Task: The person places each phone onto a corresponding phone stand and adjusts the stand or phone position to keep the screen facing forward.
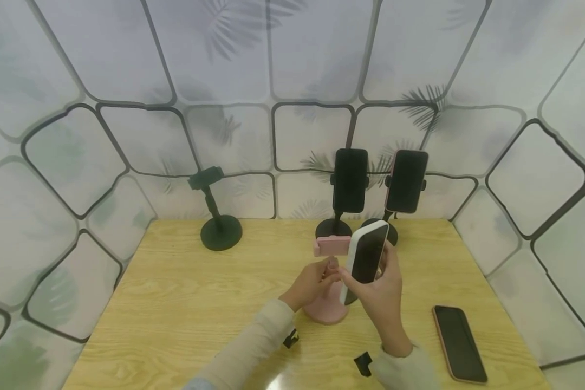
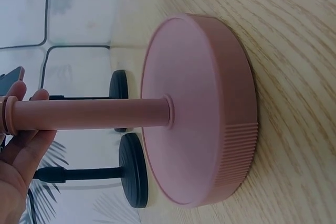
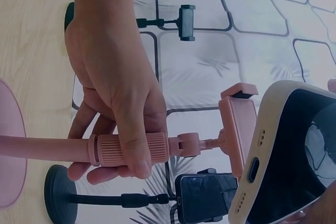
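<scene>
A pink phone stand (image 1: 325, 312) stands upright on the table, its round base flat on the wood. My left hand (image 1: 312, 283) grips the stand's ribbed collar (image 3: 109, 149), thumb across the front and fingers behind. Above the collar, the pink clamp (image 3: 239, 132) has no phone in it. My right hand (image 1: 384, 295) holds a phone in a white case (image 1: 366, 257) by its sides, tilted, just right of the clamp. In the right wrist view the phone's lower end (image 3: 254, 169) comes close to the clamp and overlaps it.
Two dark stands at the back hold a black phone (image 1: 350, 181) and a pink-edged phone (image 1: 407, 181). A dark stand with a bare holder (image 1: 221, 233) is at the back left. Another phone (image 1: 460, 343) lies at the front right. A patterned backdrop (image 1: 229, 135) surrounds the table (image 1: 185, 303).
</scene>
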`<state>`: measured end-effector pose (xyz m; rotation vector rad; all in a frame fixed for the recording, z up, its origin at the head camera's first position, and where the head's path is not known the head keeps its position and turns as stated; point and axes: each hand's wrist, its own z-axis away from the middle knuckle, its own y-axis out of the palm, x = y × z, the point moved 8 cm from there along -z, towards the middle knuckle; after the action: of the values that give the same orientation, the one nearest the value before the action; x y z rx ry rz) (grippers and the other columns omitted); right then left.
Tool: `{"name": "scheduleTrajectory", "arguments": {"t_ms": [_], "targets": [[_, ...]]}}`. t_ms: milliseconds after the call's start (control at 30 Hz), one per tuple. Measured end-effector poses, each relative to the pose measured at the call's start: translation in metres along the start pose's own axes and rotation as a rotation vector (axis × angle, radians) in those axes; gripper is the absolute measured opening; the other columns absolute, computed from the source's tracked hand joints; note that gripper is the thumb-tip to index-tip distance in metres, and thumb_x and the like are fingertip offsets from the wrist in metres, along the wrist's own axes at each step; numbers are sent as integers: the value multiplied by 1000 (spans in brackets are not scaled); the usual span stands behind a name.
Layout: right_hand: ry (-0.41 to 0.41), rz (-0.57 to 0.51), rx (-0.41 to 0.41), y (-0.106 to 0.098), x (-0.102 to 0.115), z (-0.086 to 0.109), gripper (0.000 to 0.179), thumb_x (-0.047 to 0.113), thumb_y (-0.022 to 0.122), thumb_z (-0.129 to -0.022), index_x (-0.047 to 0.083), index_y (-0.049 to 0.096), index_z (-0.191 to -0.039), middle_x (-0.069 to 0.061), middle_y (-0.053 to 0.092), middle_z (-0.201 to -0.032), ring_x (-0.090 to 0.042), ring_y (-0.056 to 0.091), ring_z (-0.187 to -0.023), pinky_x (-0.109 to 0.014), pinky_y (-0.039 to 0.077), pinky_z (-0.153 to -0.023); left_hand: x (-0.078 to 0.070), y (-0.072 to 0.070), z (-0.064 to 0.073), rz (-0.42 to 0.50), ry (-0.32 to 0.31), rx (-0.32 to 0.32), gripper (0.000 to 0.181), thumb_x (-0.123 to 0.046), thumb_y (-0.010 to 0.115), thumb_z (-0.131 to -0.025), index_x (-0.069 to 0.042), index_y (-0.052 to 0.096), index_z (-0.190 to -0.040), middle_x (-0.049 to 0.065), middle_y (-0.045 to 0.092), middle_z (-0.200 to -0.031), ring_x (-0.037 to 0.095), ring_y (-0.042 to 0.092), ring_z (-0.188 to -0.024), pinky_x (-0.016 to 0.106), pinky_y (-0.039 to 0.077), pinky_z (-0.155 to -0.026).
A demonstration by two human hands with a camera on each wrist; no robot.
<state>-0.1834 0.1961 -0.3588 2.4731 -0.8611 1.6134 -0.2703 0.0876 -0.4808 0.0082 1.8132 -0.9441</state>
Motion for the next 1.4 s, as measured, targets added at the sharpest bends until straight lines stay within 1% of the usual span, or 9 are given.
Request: {"name": "scheduleTrajectory", "arguments": {"t_ms": [267, 400, 600, 733, 833, 967, 1100, 1233, 1400], "targets": [[20, 26, 13, 1, -4, 2, 78, 0, 84, -62, 2, 44, -130, -1, 57, -113, -4, 54, -95, -12, 48, -72, -8, 7, 4, 16, 0, 91, 28, -32, 51, -97, -10, 53, -115, 6, 66, -105, 13, 64, -93, 23, 52, -80], [25, 20, 25, 0, -5, 2, 78, 1, 84, -63, 3, 44, -130, -2, 58, -114, -4, 55, -95, -14, 49, -72, -11, -5, 10, 109, 28, 105, 37, -31, 51, -97, -12, 46, -128, 5, 61, -117, 14, 59, -105, 33, 50, -93], [34, 20, 49, 2, -8, -1, 79, 2, 84, -64, 6, 45, -132, -7, 59, -117, -5, 54, -95, -15, 49, -73, -21, -43, 19, 273, 74, -16, 42, -18, 50, -98, -9, 40, -137, 12, 56, -130, 28, 56, -119, 43, 45, -102], [47, 11, 106, 13, -9, -4, 80, 4, 84, -64, 6, 43, -133, -9, 57, -123, -10, 53, -106, -31, 47, -93, -34, -64, 22, 333, 127, -86, 40, -10, 52, -96, -3, 43, -134, 19, 57, -126, 31, 57, -115, 39, 48, -98], [35, 3, 143, 21, -6, -6, 81, 6, 84, -65, 5, 42, -134, -12, 53, -129, -19, 50, -117, -48, 39, -104, -43, -72, 21, 330, 151, -113, 37, -13, 52, -96, -5, 47, -132, 16, 61, -120, 26, 59, -110, 36, 49, -97], [11, 0, 156, 26, -3, -7, 86, 7, 84, -65, 8, 39, -138, -12, 50, -135, -26, 46, -125, -57, 35, -106, -47, -77, 17, 309, 133, -143, 35, -19, 54, -96, -8, 52, -130, 11, 63, -117, 17, 58, -103, 34, 51, -95], [-4, -25, 165, 31, -1, -7, 91, 6, 85, -63, 13, 38, -141, -9, 48, -138, -21, 45, -125, -55, 36, -105, -52, -79, 14, 319, 134, -137, 35, -13, 56, -94, -4, 53, -128, 15, 63, -118, 22, 61, -104, 32, 52, -94], [-23, -12, 167, 35, 1, -7, 92, 9, 86, -62, 13, 38, -141, -8, 47, -138, -15, 46, -112, -43, 44, -92, -59, -80, 12, 307, 162, -125, 33, -8, 57, -93, 2, 55, -124, 20, 63, -118, 32, 63, -107, 30, 53, -90], [-17, 10, 151, 39, -4, -7, 91, 12, 86, -62, 12, 39, -140, -9, 47, -137, -13, 44, -111, -38, 40, -89, -63, -82, 11, 233, 147, -120, 29, -10, 57, -93, 2, 58, -120, 18, 66, -112, 29, 68, -96, 20, 54, -81]]}}
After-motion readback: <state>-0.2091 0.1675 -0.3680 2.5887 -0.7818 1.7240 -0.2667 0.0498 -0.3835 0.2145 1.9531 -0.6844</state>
